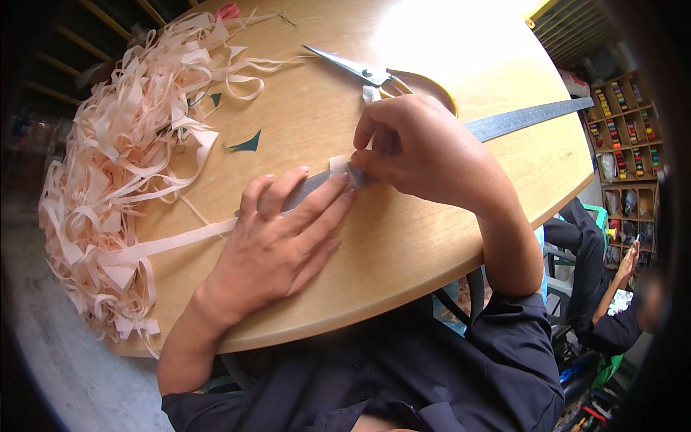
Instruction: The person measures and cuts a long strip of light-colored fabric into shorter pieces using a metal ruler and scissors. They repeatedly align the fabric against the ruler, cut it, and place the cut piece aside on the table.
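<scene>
My left hand [277,234] lies flat with its fingers spread, pressing on a grey metal ruler [529,119] that runs slantwise across the table. A pale pink fabric strip [183,239] passes from the left to beneath this hand. A short pale end of fabric [338,165] shows by its fingertips. Just right of there, my right hand [435,155] is closed in a pinch, low over the ruler; what its fingers hold is hidden. Beyond the right hand lie large scissors [353,66] with yellowish handles, their blades pointing left and slightly apart.
A big heap of pale pink fabric strips [115,187] covers the table's left side and hangs over its edge. A dark green scrap [247,142] lies on the wooden table [288,93]. Thread spools fill a shelf [626,129] at right, near a seated person [612,324].
</scene>
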`<state>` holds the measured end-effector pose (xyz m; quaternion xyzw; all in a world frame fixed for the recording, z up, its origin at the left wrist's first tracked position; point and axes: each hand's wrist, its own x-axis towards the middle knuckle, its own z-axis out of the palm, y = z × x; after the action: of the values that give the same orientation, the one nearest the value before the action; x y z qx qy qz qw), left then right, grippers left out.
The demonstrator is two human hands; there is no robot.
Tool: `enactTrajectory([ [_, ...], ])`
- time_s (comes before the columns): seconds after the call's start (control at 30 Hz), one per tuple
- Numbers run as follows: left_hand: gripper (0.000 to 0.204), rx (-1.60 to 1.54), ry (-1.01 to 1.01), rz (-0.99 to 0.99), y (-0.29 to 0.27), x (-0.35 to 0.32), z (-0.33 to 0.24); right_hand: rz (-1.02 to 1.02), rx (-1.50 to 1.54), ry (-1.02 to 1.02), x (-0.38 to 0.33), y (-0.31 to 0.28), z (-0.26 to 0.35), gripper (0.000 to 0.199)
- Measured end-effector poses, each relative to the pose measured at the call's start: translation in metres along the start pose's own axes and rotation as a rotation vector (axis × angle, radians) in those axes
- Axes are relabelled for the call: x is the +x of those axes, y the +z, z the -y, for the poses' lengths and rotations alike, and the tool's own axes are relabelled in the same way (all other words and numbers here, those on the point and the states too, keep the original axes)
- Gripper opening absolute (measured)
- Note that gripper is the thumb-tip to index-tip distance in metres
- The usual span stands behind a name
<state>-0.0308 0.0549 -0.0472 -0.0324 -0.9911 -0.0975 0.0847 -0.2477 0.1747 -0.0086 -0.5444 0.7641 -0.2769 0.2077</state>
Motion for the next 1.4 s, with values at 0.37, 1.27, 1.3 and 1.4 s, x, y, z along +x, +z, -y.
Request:
enactTrajectory([
  [0.37,0.051,0.008,0.001,-0.004,0.000,-0.001,-0.001,0.066,0.013,0.019,0.000,0.006,-0.002,0.019],
  [1.27,0.028,-0.512,-0.782,0.052,-0.061,-0.040,0.040,0.174,0.138,0.241,0.005,0.004,0.008,0.014],
  [1.3,0.027,-0.544,-0.800,0.048,-0.060,-0.039,0.039,0.175,0.133,0.245,0.005,0.004,0.008,0.014],
  [1.4,0.026,-0.615,-0.871,0.069,-0.060,-0.038,0.036,0.175,0.123,0.250,0.005,0.003,0.009,0.014],
])
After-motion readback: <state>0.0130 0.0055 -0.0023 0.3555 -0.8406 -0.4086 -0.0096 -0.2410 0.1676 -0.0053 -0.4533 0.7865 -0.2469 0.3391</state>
